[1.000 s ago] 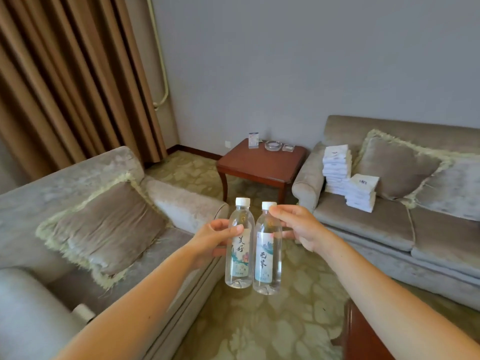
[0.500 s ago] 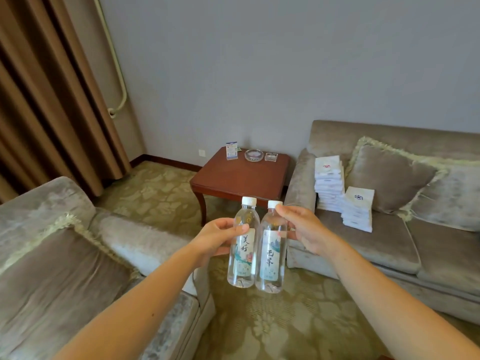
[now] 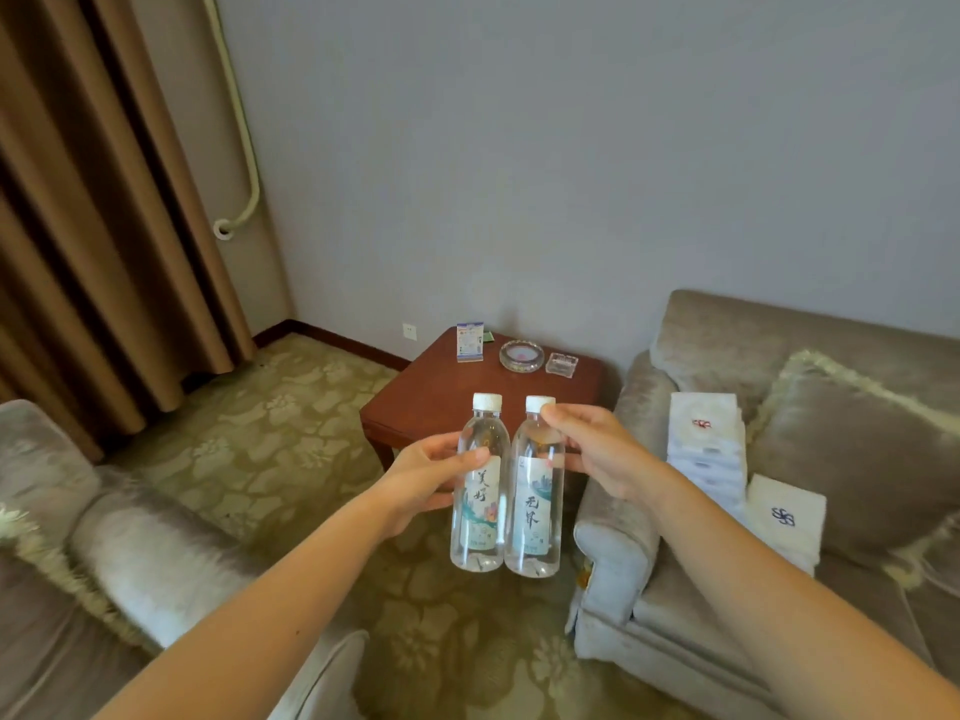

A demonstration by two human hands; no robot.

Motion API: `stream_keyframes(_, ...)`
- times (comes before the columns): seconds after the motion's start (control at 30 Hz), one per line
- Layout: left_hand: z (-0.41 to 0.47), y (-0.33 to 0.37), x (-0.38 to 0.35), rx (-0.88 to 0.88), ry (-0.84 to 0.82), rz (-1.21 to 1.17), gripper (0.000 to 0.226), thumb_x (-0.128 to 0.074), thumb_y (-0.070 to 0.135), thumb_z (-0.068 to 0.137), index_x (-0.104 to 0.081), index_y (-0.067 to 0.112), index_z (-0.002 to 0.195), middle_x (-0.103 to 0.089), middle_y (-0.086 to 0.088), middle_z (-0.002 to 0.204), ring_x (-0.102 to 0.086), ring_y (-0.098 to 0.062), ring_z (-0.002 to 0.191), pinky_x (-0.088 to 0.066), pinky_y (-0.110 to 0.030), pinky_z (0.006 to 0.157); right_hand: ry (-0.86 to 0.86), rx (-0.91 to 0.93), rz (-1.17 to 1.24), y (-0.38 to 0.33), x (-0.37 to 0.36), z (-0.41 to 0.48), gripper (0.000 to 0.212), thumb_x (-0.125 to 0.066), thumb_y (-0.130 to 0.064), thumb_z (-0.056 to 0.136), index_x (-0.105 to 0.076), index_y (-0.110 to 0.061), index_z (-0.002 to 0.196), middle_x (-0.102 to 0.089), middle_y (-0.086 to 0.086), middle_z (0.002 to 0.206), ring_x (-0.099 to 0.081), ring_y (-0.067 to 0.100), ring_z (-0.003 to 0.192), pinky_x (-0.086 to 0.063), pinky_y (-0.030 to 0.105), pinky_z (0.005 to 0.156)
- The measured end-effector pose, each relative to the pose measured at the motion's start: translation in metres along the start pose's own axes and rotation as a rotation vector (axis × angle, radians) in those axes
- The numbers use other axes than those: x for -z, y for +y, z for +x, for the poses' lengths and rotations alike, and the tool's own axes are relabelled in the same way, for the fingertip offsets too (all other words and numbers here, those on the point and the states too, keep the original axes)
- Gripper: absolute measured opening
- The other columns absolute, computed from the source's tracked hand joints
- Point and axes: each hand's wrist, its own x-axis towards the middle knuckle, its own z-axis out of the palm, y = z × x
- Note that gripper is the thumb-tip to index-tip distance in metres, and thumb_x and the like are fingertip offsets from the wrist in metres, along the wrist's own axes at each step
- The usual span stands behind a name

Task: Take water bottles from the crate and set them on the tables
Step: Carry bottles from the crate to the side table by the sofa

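Your left hand (image 3: pixel 439 478) is wrapped around the upper body of the left bottle (image 3: pixel 479 491), thumb across the front just above the label, and your right hand (image 3: pixel 592 449) pinches the right bottle (image 3: pixel 535 491) high up, fingertips at the neck just under its white cap. Both bottles hang upright, long axes vertical, sides touching or very nearly so, held in the air over the carpet (image 3: pixel 291 439) between the two sofas. The relation that matters now: the wooden side table (image 3: pixel 467 392) lies straight ahead and beyond the bottles, its near edge just behind their caps in this view, so the move is forward and then down, keeping each bottle vertical to land on its base. The right hand looks slightly nearer the table's open front part, though the wide lens makes that hard to judge. Count: two bottles, one per hand; one table in view, carrying three small things along its far edge, a card stand (image 3: pixel 470 343), a round glass ashtray (image 3: pixel 522 354) and a small clear dish (image 3: pixel 562 364). The front of the tabletop is bare. The crate is not in view.
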Motion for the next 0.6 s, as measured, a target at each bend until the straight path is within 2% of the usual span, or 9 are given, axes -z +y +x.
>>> stream_keyframes(0.17, 0.072, 0.011, 0.009, 0.005, 0.061, -0.027, 0.05, -0.079, 0.039, 0.073, -0.066, 0.028, 0.121, -0.076, 0.001, 0.105, -0.07, -0.017, 0.104, -0.053, -0.041, 0.096, -0.033, -0.025, -0.036, -0.009, 0.02, 0.079, 0.02, -0.061, -0.029, 0.097, -0.072, -0.014, 0.104, -0.073, 0.011, 0.113, -0.067, 0.022, 0.108, -0.054, 0.042, 0.097)
stream_keyframes(0.3, 0.135, 0.014, 0.029, 0.007, 0.079, -0.02, 0.061, -0.081, 0.044, 0.066, -0.067, 0.027, 0.123, -0.075, 0.002, 0.106, -0.07, -0.015, 0.103, -0.054, -0.041, 0.096, -0.034, -0.053, -0.056, -0.01, 0.028, 0.146, 0.022, -0.059, -0.03, 0.098, -0.073, -0.015, 0.103, -0.075, 0.004, 0.102, -0.067, 0.02, 0.104, -0.054, 0.041, 0.096)
stream_keyframes(0.37, 0.171, 0.016, 0.042, 0.013, 0.081, -0.022, 0.057, -0.081, 0.041, 0.07, -0.067, 0.027, 0.123, -0.076, 0.002, 0.105, -0.071, -0.013, 0.102, -0.056, -0.036, 0.091, -0.026, -0.052, -0.045, -0.01, 0.03, 0.182, 0.02, -0.059, -0.029, 0.098, -0.073, -0.016, 0.099, -0.075, 0.001, 0.095, -0.067, 0.02, 0.101, -0.052, 0.044, 0.101)
stream_keyframes(0.47, 0.233, 0.023, 0.065, 0.007, 0.05, -0.004, 0.044, -0.078, 0.033, 0.08, -0.067, 0.027, 0.121, -0.076, 0.003, 0.104, -0.072, -0.012, 0.099, -0.057, -0.029, 0.082, 0.001, -0.05, -0.043, -0.011, 0.032, 0.24, 0.019, -0.059, -0.027, 0.098, -0.073, -0.014, 0.105, -0.076, 0.002, 0.099, -0.069, 0.022, 0.105, -0.051, 0.047, 0.103)
stream_keyframes(0.6, 0.324, 0.036, 0.108, 0.001, -0.021, 0.035, 0.04, -0.078, 0.031, 0.081, -0.067, 0.033, 0.12, -0.074, 0.007, 0.109, -0.07, -0.011, 0.105, -0.057, -0.028, 0.085, 0.043, -0.036, -0.044, -0.015, 0.034, 0.324, 0.021, -0.056, -0.025, 0.1, -0.071, -0.014, 0.111, -0.077, 0.001, 0.097, -0.069, 0.02, 0.1, -0.047, 0.05, 0.106)
